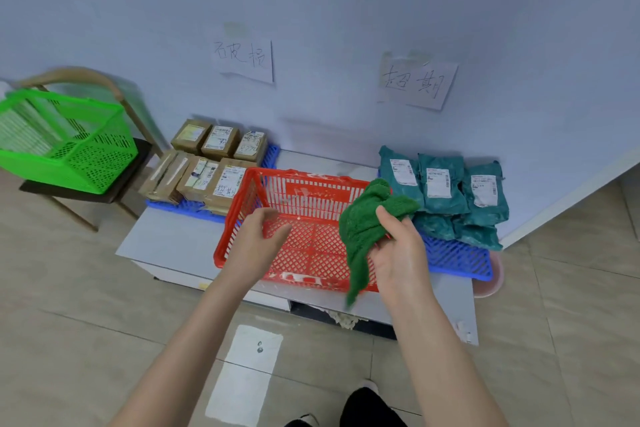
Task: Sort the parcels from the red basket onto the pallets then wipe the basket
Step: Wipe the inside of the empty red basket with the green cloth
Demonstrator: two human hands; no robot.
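red basket (304, 243) lies crosswise — right hand (401, 253) grips green cloth (363, 222).

So the red plastic lattice basket (304, 236) sits empty on the low grey platform, between two blue plastic grid pallets. The left pallet (194, 206) has the brown cardboard box parcels (207, 166) packed in two rows; the right pallet (457, 258) holds the teal plastic mailer bags (446, 191), labels up. A dark green fuzzy cloth (363, 229) hangs over the basket's right side.
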